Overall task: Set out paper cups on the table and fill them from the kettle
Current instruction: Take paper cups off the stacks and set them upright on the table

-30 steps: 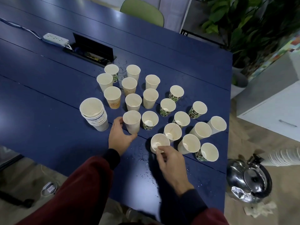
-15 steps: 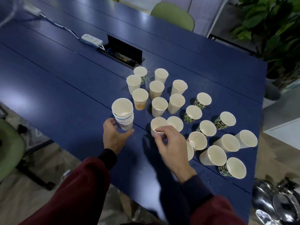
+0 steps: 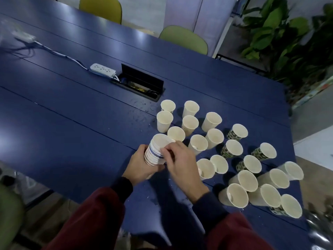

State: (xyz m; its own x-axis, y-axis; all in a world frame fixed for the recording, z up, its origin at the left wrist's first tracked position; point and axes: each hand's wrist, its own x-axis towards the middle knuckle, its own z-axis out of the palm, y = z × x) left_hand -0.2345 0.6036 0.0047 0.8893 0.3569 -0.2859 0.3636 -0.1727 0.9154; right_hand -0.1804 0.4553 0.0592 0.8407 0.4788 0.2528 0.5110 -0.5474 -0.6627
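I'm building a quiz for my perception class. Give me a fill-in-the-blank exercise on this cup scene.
1. The left hand holds a ____ of nested paper cups.
2. The single cups stand on the person's ____ side of it.
3. The table is ____ in colour.
4. The power strip is ____ in colour.
Missing words: stack; right; blue; white.
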